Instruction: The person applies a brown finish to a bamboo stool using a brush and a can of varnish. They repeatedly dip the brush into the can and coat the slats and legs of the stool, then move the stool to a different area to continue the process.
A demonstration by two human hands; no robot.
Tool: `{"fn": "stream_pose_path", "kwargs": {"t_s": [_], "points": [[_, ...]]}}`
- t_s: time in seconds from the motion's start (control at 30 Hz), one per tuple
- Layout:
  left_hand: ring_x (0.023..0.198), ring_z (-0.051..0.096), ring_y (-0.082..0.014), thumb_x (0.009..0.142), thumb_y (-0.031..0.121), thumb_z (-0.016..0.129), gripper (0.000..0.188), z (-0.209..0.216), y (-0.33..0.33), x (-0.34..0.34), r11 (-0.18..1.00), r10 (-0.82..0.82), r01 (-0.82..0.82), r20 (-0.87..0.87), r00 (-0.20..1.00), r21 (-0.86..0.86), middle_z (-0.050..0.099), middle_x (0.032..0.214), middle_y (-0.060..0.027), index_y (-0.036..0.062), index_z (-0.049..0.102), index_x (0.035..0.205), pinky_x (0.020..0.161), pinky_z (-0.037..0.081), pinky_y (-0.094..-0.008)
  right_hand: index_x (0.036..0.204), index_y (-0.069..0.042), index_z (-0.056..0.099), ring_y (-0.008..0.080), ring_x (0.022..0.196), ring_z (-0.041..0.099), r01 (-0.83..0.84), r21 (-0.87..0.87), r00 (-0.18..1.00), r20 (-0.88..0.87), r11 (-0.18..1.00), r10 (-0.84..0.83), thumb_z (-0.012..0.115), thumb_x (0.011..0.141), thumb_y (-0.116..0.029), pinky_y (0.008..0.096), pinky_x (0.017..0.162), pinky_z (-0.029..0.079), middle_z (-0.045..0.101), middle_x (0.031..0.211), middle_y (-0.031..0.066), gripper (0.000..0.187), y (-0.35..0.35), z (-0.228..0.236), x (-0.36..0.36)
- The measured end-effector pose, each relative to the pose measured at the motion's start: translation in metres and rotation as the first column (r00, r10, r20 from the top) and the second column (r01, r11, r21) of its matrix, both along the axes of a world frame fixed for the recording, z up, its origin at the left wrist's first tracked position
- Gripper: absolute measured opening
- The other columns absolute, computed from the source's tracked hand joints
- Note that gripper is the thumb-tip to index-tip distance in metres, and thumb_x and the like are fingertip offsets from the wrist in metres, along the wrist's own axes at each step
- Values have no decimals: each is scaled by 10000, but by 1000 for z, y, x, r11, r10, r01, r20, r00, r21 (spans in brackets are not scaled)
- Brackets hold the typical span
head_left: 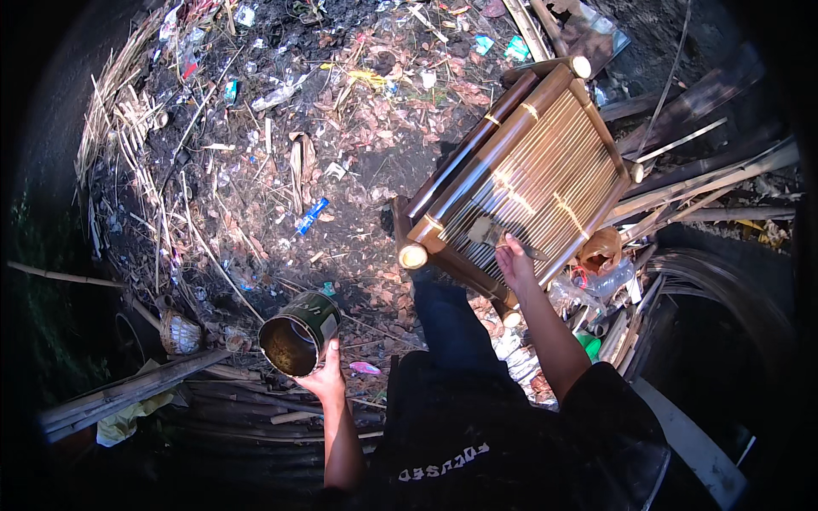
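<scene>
Writing first: pale printed lettering on a dark green cylindrical metal can, turned partly away; more pale lettering across a black short-sleeved shirt, upside down from this view; a small blue shiny wrapper near 10 o'clock of view centre also carries print, too small to read. Left hand half open, curled round the can near its lower side, thumb up along the wall, other fingers mostly hidden behind; can sits at 11 o'clock from that hand, tilted, mouth facing 7–8 o'clock, brown inside. Right hand mostly closed, fingers pinching a flat brush with a pale head; brush head points to 10 o'clock from the hand. Brush lies over a glossy brown bamboo frame with thin parallel slats; whether bristles touch the slats, can't tell. Frame spreads from 10 round to 2 o'clock of the right hand, hand over its near edge, tilted on leaf-littered dark ground. Clear plastic bottle at 3 o'clock from right hand; orange-brown plastic bag just beside it. Small pink scrap at 3 o'clock from left hand; rounded pale woven basket between 9 and 10.
</scene>
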State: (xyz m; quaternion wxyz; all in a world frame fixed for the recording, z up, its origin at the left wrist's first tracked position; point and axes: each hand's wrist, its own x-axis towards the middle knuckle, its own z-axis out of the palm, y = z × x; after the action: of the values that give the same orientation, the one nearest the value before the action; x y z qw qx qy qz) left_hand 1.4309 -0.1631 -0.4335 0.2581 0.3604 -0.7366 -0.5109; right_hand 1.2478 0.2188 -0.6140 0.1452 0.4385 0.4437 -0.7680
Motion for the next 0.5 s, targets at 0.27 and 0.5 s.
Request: {"fn": "stream_pose_path", "kwargs": {"t_s": [0.27, 0.5], "points": [[1143, 568, -283, 786, 163, 860, 703, 12, -14, -68, 982, 176, -174, 28, 984, -77, 563, 1312, -200, -93, 490, 1326, 1006, 470, -448, 1198, -127, 659, 93, 905, 601, -93, 172, 993, 82, 981, 80, 760, 903, -289, 250, 807, 531, 666, 1034, -11, 351, 13, -46, -64], [1166, 553, -299, 780, 287, 873, 809, 37, -7, -96, 981, 182, -171, 125, 975, -97, 548, 1343, -188, -84, 460, 1368, 1029, 441, -467, 1279, -10, 624, 181, 1022, 640, 124, 653, 937, -326, 748, 129, 710, 946, -267, 303, 910, 507, 679, 1174, 72, 430, 130, -15, -262]]}}
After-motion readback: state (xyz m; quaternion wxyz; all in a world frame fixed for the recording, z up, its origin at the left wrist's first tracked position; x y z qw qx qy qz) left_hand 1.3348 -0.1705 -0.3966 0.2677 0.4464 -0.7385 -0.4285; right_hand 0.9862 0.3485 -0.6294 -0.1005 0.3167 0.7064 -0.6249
